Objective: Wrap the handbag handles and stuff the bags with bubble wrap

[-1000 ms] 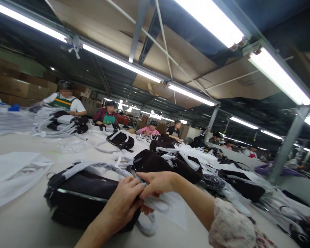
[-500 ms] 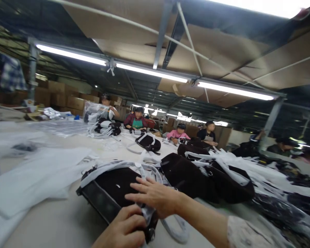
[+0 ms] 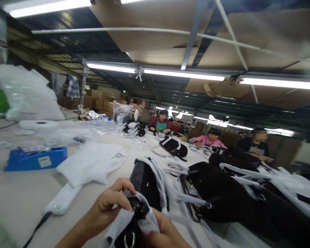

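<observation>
A black handbag (image 3: pixel 144 182) lies on the table in front of me, its long handle (image 3: pixel 157 172) wrapped in white material. My left hand (image 3: pixel 105 199) is closed, thumb and fingers pinching at the white wrapping (image 3: pixel 122 220) beside a dark strap end with metal fittings. On the other side, my right hand (image 3: pixel 167 229) is closed on the same wrapping; its fingertips are partly hidden. A silver D-shaped ring (image 3: pixel 129 239) shows below, between the hands. More black bags (image 3: pixel 222 196) with white-wrapped straps are heaped to the right.
A blue tape dispenser (image 3: pixel 38 158), white sheets (image 3: pixel 93 162) and a white power strip (image 3: pixel 63 199) with a black cord lie at left. Bulky white packing (image 3: pixel 28 93) stands behind them. Several co-workers, one in a green apron (image 3: pixel 161 126), are across the table (image 3: pixel 90 213).
My view has swung left. My right hand, spread over the bag before, is now closed on the wrapping. My left hand has risen to the strap end, and the bag has turned.
</observation>
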Tool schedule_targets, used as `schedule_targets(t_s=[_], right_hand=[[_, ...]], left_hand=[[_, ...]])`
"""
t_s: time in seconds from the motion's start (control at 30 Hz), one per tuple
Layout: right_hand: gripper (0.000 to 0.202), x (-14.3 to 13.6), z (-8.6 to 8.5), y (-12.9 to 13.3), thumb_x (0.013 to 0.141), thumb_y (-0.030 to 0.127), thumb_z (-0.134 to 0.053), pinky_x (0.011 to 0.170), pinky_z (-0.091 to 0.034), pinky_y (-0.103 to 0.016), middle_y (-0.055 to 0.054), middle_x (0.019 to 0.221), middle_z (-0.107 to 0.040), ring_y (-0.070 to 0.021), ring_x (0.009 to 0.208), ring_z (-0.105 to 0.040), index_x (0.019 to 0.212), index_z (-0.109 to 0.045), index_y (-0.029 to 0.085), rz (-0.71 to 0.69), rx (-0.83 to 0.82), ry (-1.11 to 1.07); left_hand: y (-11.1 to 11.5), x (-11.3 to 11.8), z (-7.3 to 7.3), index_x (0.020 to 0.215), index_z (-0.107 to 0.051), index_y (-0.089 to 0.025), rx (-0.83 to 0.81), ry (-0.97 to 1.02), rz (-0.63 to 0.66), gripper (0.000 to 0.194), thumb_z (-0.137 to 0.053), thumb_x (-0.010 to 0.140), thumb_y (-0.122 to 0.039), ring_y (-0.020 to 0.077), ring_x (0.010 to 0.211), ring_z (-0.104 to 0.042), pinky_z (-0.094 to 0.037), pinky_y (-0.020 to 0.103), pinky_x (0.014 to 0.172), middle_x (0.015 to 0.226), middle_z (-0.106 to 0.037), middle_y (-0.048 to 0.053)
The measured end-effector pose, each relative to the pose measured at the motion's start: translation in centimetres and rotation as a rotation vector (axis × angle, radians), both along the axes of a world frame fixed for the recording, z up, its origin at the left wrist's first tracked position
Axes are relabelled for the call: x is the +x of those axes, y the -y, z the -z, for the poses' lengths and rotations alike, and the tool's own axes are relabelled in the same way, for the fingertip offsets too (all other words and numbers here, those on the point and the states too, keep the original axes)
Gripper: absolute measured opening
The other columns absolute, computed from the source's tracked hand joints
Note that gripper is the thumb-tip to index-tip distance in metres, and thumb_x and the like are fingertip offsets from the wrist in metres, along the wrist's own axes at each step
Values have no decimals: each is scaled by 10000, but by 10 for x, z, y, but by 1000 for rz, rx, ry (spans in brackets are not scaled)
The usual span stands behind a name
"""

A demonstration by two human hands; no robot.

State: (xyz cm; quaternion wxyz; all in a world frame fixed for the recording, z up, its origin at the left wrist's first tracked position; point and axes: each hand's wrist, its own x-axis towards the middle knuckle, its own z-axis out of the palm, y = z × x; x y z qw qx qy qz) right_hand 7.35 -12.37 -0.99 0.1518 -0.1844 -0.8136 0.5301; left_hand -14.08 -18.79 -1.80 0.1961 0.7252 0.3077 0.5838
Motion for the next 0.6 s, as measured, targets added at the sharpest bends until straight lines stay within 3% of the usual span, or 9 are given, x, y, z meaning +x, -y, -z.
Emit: schedule_targets(t_s=[0.03, 0.1, 0.2, 0.27, 0.3, 0.33, 0.4, 0.5, 0.6], right_hand=[[487, -1, -3, 8, 762, 631, -596, 618, -416, -228, 18, 789, -547, -130, 669, -494, 995, -547, 207, -50, -68, -15], [509, -2, -23, 14, 656, 629, -702, 591, -399, -231, 21, 754, -548, -133, 648, -484, 905, -592, 200, -134, 90, 144], [358, -7, -70, 2, 838, 523, -579, 590, -398, -268, 9, 633, -548, -146, 588, -495, 714, -606, 188, 22, 626, 369], [311, -18, -97, -14, 917, 445, -511, 769, -453, -336, -56, 819, -670, -208, 789, -609, 819, -659, 190, 74, 907, 214], [293, -26, -105, -23, 911, 448, -540, 909, -435, -388, -97, 1024, -695, -252, 995, -617, 960, -678, 194, 11, 966, 126], [394, -36, -109, -32, 873, 480, -605, 1037, -364, -439, -126, 1244, -641, -289, 1205, -540, 1148, -645, 200, -98, 955, 86], [895, -55, -105, -49, 730, 588, -733, 1164, -200, -495, -147, 1492, -452, -322, 1426, -320, 1465, -391, 208, -316, 772, 175], [1348, -78, -81, -68, 586, 683, -779, 1179, -182, -488, -162, 1467, -483, -308, 1431, -331, 1564, 0, 178, -454, 430, 370], [1301, -88, -61, -74, 527, 688, -807, 1100, -330, -446, -151, 1306, -620, -320, 1284, -510, 1539, -177, 167, -436, 446, 386]], left_hand=[[4, -7, -2, 777, -748, -231, -47, 23, 40, 229, -675, 873, -426, 250, 1052, -566, -446, 379, 958, 1024, -632, 95], [9, -18, 1, 711, -751, -220, -101, 85, 62, 286, -723, 817, -484, 281, 1114, -557, -385, 439, 1046, 994, -655, 108], [8, -27, 11, 672, -753, -208, -113, 210, 83, 300, -776, 758, -494, 304, 1169, -548, -353, 461, 1082, 1023, -659, 119], [4, -27, 15, 689, -762, -202, -138, 278, 126, 270, -789, 750, -464, 314, 1195, -538, -375, 453, 1061, 1089, -637, 122], [2, -26, 15, 705, -767, -200, -161, 307, 152, 258, -790, 751, -453, 317, 1191, -542, -393, 451, 1042, 1129, -620, 123], [0, -24, 15, 716, -770, -199, -176, 332, 179, 259, -792, 747, -456, 319, 1169, -557, -410, 451, 1020, 1163, -604, 124], [-3, -20, 14, 702, -771, -200, -176, 332, 206, 276, -800, 726, -474, 329, 1155, -566, -407, 459, 1016, 1227, -585, 123], [-3, -17, 15, 652, -762, -212, -171, 257, 78, 317, -798, 702, -523, 367, 1269, -467, -311, 481, 1089, 1366, -539, 100], [4, -19, 21, 653, -758, -226, -224, 213, -108, 392, -737, 716, -613, 390, 1359, -346, -258, 499, 1110, 1487, -455, 62]])
